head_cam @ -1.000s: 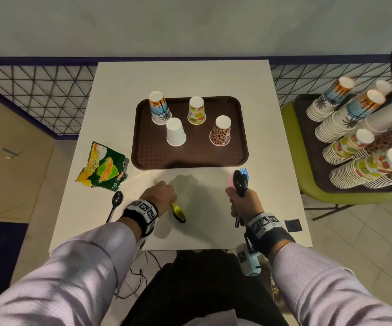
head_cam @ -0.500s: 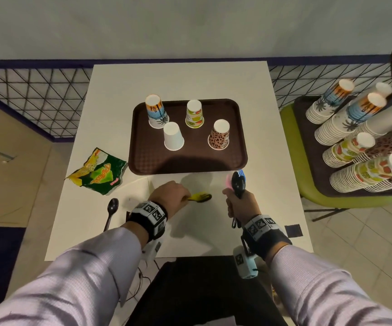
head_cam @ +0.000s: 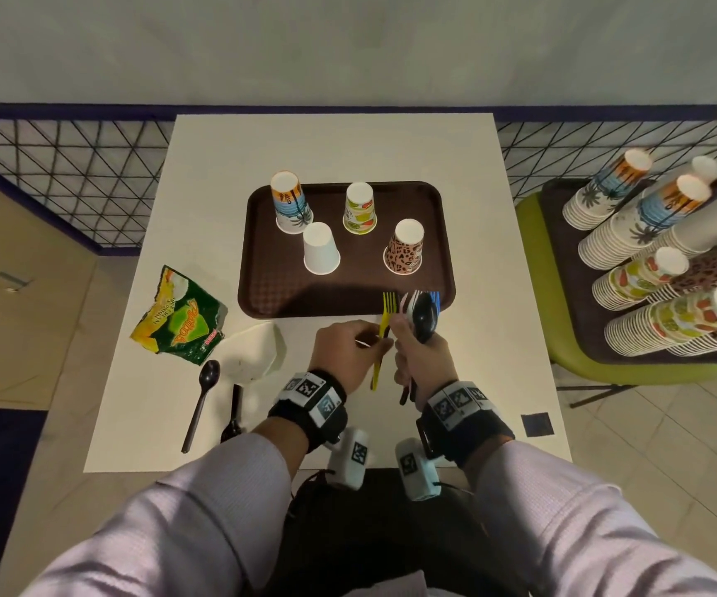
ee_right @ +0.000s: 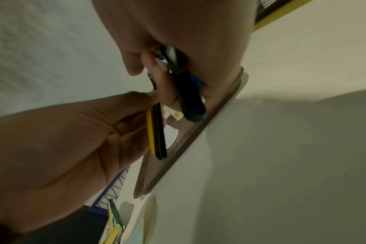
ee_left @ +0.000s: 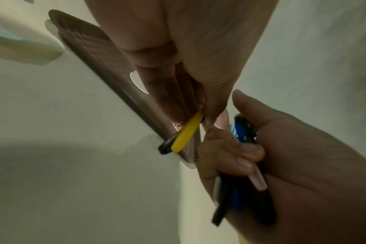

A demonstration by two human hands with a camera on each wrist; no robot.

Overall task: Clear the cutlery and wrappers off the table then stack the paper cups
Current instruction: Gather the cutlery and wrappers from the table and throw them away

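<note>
the wrist views are dim and blurred, so i can't count what my right hand (head_cam: 423, 359) carries; from above i make out a black spoon (head_cam: 423, 314) in front, with pink and blue tines fanned behind it, the handles hidden in my fist. in the left wrist view that fist (ee_left: 282, 158) is curled tight round a bundle of dark and blue handles whose ends stick out below. my left hand (head_cam: 348, 351) pinches the yellow fork (head_cam: 384, 333) by its stem between thumb and fingertips, tines up and away from me, pressed right beside the bundle; whether my right fingers already grip it too i can't tell, probably only touching. in the right wrist view the fork (ee_right: 150, 132) shows just its yellow edge against a dark handle. both hands meet above the near edge of the tray (head_cam: 262, 269), wrists level, knuckles up. four cups stand upside down on the tray: palm (head_cam: 290, 204), lime (head_cam: 360, 209), white (head_cam: 320, 249), leopard (head_cam: 406, 247). on the table (head_cam: 331, 144) to my left lie the green wrapper (head_cam: 180, 318), a white wrapper (head_cam: 253, 351) just beside it, a black spoon (head_cam: 201, 400) and another black piece (head_cam: 233, 413) whose head my left wrist partly hides. cup stacks (head_cam: 658, 252) lie on the side, cut off at the frame's right edge.
</note>
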